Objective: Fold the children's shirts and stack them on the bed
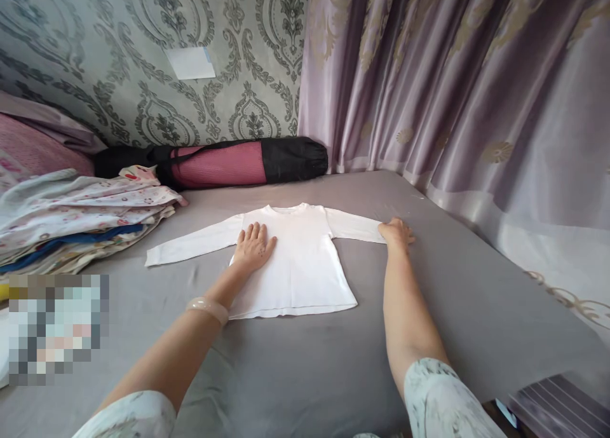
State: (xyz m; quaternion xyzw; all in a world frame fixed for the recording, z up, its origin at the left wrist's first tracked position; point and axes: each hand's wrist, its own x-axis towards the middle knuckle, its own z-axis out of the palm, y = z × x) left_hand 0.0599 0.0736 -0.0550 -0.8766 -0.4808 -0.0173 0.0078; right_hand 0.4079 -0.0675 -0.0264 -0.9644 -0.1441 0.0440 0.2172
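A white long-sleeved shirt (300, 266) lies spread flat on the grey bed sheet (305, 368), its neckline facing the wall and both sleeves stretched out sideways. My left hand (255, 246) rests palm down on the chest near the left armpit, fingers extended. At the end of the right sleeve (357, 225), my right hand (397, 232) has its thumb and fingers closed on the cuff, which it covers. The left sleeve (195, 239) lies straight with its cuff in view.
Folded patterned cloths (81, 215) are piled at the left. A pink and black rolled bag (219, 164) lies along the wall. Purple curtains (405, 75) hang at the right. A blurred patch (60, 330) hides something at lower left. A striped dark item (562, 406) shows at lower right.
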